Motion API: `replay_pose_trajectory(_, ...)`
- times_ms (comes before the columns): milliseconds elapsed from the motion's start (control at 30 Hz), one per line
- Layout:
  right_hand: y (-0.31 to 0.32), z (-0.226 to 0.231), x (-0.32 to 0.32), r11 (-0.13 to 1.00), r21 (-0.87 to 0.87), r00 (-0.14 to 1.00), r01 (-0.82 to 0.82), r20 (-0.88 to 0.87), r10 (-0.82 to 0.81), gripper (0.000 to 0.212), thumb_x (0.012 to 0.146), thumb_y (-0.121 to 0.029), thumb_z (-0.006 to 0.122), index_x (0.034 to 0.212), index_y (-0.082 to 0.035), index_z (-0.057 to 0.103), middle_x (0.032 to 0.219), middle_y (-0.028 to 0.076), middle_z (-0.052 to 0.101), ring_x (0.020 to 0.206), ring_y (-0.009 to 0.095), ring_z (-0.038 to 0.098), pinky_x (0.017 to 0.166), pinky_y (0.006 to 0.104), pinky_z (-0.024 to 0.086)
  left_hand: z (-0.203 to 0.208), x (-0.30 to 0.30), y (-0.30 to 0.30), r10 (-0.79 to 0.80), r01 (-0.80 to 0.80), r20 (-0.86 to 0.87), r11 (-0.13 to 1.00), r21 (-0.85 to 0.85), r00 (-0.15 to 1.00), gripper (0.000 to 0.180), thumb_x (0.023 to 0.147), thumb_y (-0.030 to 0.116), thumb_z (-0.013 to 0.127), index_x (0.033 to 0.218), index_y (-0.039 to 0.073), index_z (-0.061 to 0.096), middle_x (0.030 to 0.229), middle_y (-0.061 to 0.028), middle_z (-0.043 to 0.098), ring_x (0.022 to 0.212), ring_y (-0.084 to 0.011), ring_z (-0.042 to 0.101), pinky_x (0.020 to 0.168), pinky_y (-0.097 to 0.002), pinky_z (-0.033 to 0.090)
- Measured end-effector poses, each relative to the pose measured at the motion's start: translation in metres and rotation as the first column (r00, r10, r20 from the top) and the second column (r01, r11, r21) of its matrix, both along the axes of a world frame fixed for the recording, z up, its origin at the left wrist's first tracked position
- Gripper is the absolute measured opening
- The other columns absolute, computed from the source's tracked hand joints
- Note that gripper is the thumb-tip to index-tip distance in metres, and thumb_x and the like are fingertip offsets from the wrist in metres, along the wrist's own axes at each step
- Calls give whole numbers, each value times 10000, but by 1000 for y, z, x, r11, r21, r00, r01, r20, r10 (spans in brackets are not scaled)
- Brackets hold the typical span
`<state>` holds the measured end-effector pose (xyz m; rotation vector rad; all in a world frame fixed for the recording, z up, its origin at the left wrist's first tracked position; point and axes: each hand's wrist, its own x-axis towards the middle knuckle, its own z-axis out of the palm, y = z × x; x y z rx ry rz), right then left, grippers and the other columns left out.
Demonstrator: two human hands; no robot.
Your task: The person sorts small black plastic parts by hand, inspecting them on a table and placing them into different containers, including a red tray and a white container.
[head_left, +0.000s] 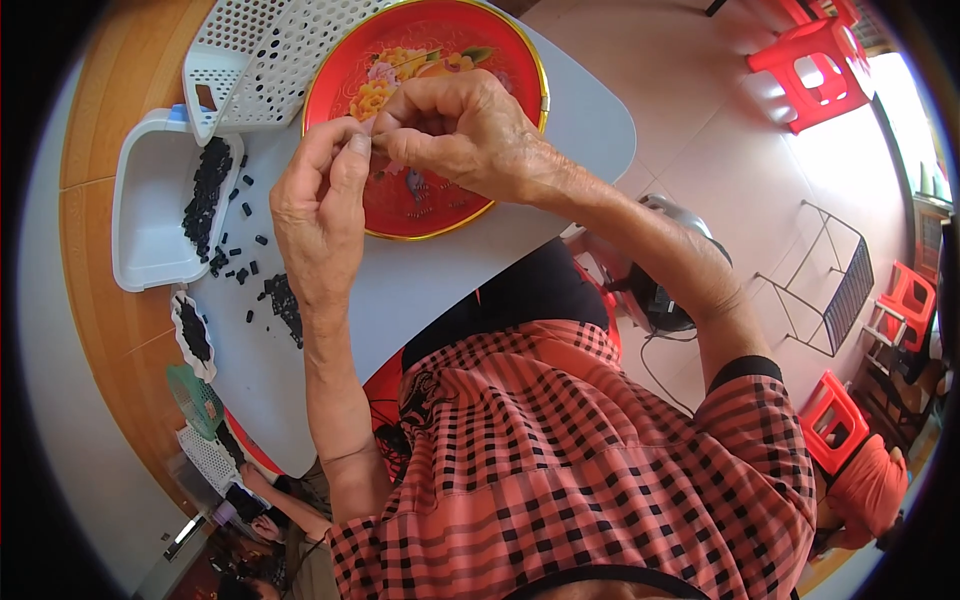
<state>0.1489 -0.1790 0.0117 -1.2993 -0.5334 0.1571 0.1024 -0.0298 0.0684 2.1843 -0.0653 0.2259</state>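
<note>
Over a round red tray (512, 100) with a gold rim and painted flowers, both my hands meet fingertip to fingertip. My left hand (322, 205) is closed in a pinch of thumb and finger. Opposite it, my right hand (465, 135) pinches too, its fingers curled. Whatever sits between the fingertips is too small to make out. Several tiny thin pieces (418, 210) lie on the tray below the hands. Left of my left hand, small black cylindrical parts (247, 209) are scattered on the pale table (400, 290).
A white bin (150, 210) lies at the left beside a heap of black parts (207, 195). Perforated white baskets (280, 70) stand at the far left. A small white dish (190, 335) holds black pieces. Another person's arm (290, 505) reaches in at lower left. Red stools (815, 75) stand at right.
</note>
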Motion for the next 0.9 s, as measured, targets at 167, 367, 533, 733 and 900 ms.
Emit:
replay_pose_trajectory(167, 2, 1, 0, 985, 172, 994, 5, -111, 14, 105, 821, -73, 614, 813, 31, 624, 722, 42, 637, 689, 79, 598, 635, 238, 502, -2, -1, 1, -59, 60, 37, 998, -11, 998, 142, 889, 74, 549, 983, -18, 602, 773, -39, 614, 717, -96, 567, 668, -239, 475)
replay_pose_trajectory(367, 3, -1, -3, 987, 159, 985, 2, -171, 25, 100, 821, -64, 604, 812, 33, 623, 739, 44, 642, 709, 77, 603, 645, 233, 505, -9, -5, -4, -13, 6, 104, 998, 61, 994, 156, 882, 67, 548, 992, -28, 605, 783, -35, 615, 725, -96, 573, 685, -233, 473)
replay_pose_trajectory(533, 0, 10, -2, 993, 116, 966, -35, -249, 63, 109, 817, -67, 608, 813, 41, 624, 750, 46, 643, 712, 78, 600, 645, 231, 503, -15, 2, 1, -78, -44, -169, 784, -619, 982, 162, 898, 99, 536, 951, -32, 616, 803, -15, 618, 731, -89, 566, 672, -227, 459)
replay_pose_trajectory(733, 4, 9, -4, 995, 95, 968, 3, -248, 21, 135, 826, -88, 603, 840, 43, 632, 768, 48, 647, 703, 67, 584, 628, 223, 488, -13, -2, -4, 88, -64, 121, 980, -187, 989, 123, 890, 73, 568, 948, -21, 622, 775, -8, 604, 710, -75, 543, 647, -215, 447)
replay_pose_trajectory(900, -1, 14, -4, 1000, 9, 970, -2, -245, 4, 174, 845, -132, 603, 866, 37, 638, 766, 36, 646, 698, 59, 573, 619, 223, 478, -15, -1, -4, 104, -101, 239, 995, -27, 965, 110, 876, 40, 578, 961, -12, 623, 771, -16, 608, 691, -80, 550, 625, -221, 455)
